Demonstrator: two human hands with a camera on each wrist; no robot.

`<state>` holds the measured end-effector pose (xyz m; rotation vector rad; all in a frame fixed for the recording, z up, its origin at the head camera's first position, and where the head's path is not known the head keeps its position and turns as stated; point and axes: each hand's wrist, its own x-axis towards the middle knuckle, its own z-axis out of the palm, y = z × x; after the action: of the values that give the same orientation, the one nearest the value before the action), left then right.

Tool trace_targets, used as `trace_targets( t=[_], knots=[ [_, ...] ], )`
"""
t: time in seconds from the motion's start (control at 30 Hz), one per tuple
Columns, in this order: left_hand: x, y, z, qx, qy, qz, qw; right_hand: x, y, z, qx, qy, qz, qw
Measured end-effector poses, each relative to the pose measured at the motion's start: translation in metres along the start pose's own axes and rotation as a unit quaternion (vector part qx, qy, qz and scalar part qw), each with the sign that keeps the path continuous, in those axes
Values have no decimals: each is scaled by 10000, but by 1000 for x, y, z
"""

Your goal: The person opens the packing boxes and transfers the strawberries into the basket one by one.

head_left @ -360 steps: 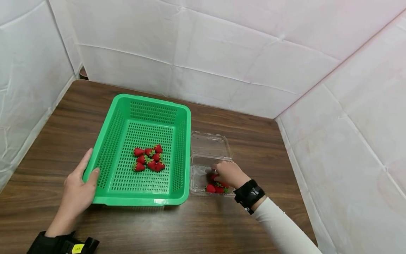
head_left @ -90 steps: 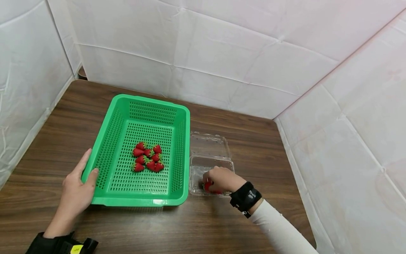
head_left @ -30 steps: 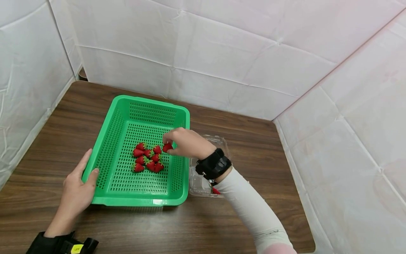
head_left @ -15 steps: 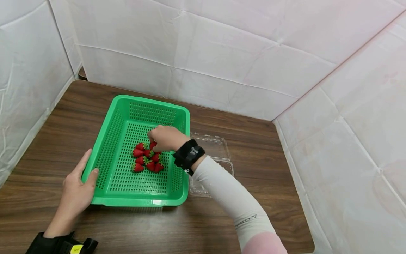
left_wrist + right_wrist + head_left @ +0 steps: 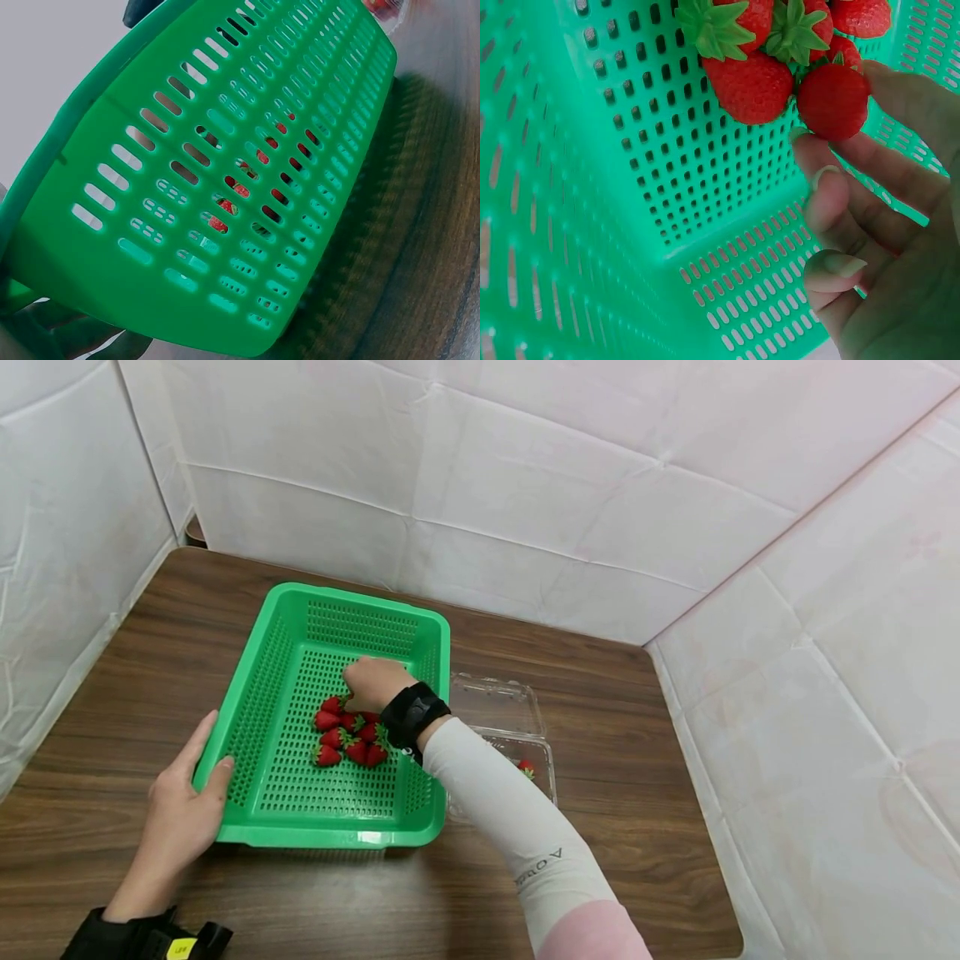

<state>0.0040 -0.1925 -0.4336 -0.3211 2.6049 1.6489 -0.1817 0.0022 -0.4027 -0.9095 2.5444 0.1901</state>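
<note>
A green perforated plastic basket (image 5: 322,837) stands on the table with several strawberries (image 5: 327,756) clustered on its floor. My left hand (image 5: 183,810) grips its near left side, thumb over the rim and fingers outside. Inside the basket, my right hand (image 5: 378,682) is at the far right edge of the cluster. The right wrist view has a strawberry (image 5: 832,103) pinched between thumb and index finger, close beside the other berries. Through the slots of the basket wall (image 5: 225,330), red berries show in the left wrist view.
Right of the basket lies an open clear plastic clamshell (image 5: 498,706), partly covered by my right forearm, with a strawberry (image 5: 527,768) showing in it. White sheeting (image 5: 525,527) walls off the back and both sides of the wooden table (image 5: 630,760).
My right hand has carried a strawberry from the clamshell leftward into the basket and down to the cluster. Another berry joined the cluster's far side earlier. The left hand keeps its grip.
</note>
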Motion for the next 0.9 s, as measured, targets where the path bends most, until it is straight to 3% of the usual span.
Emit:
trace_targets(
  t=[0.5, 0.9],
  knots=[
    [0, -1, 1, -8, 30, -23, 10000, -11, 0, -3, -105, -39, -54, 9999],
    [1, -1, 0, 50, 42, 43, 10000, -49, 9, -22, 291, 321, -75, 9990]
  ],
)
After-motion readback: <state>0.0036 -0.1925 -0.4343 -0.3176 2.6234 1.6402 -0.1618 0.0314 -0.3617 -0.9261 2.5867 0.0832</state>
